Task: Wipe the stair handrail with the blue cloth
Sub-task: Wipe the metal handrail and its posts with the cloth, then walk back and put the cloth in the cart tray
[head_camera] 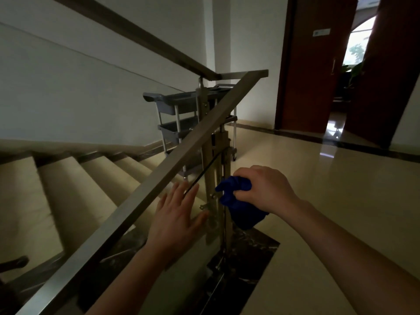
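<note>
A person's two bare hands reach forward at the foot of a staircase, seen from a head-worn camera. The right hand [266, 189], right of centre in the frame, is curled knuckles-up with fingers and thumb closed around a bunched blue cloth [241, 202]; part of the cloth sticks out past the fingers toward the left and a larger fold hangs below the hand. The cloth is held against or just beside the metal baluster post [210, 169] at centre frame; whether it touches the post cannot be told. The left hand [179, 218], lower centre, is flat with its fingers spread and straight, palm facing away, empty, and appears to lie against the glass panel below the rail. Both forearms enter from the bottom edge, bare.

One stair handrail [145, 196], a flat metal bar, runs diagonally from the lower left corner up to the upper centre, above both hands and apart from the cloth. A second rail [141, 34] slants along the upper flight at upper left. One grey service cart [179, 114] with two visible shelves stands behind the post. Six or so beige stair treads [75, 185] climb across the left half. One dark red door [318, 71] stands open at upper right, over a glossy tiled floor [318, 201].
</note>
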